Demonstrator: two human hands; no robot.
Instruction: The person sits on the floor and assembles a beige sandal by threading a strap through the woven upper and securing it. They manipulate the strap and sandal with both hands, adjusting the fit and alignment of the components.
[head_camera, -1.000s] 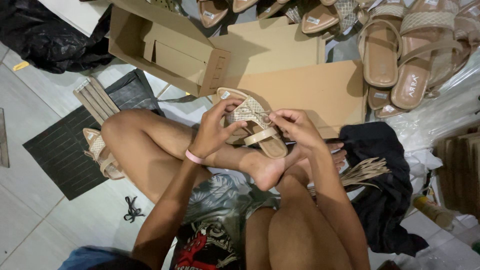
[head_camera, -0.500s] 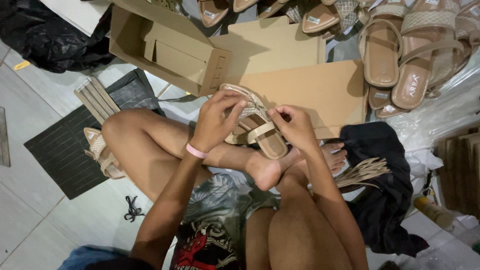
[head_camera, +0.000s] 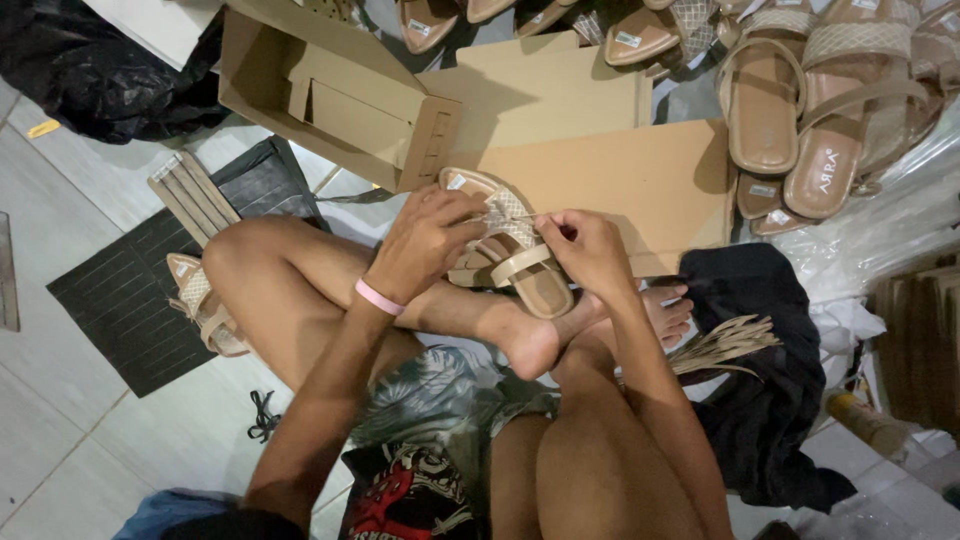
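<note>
— Beige strapped sandal (head_camera: 512, 252), is that what both hands are on?

— Yes. It rests over the person's crossed shins, its long axis running from the toe end at ten o'clock down to the heel at about four o'clock, sole side away from the camera.

— And the grips?

— The left hand (head_camera: 425, 243) is curled over the toe half, fingers pressed together around the woven strap. The right hand (head_camera: 590, 250) sits just at three o'clock of that strap, thumb and forefinger pinching a thin thread or tie (head_camera: 505, 215) that stretches across towards nine o'clock.

— Which hand is nearer the strap?

— Left one covers it; the right touches only the strand.

— What lies around?

— At twelve o'clock a flat cardboard sheet (head_camera: 620, 170) and an open cardboard box (head_camera: 330, 95); at two o'clock, more tan sandals (head_camera: 800, 110); at four o'clock, a bundle of pale strips (head_camera: 725, 345) on dark cloth.
</note>
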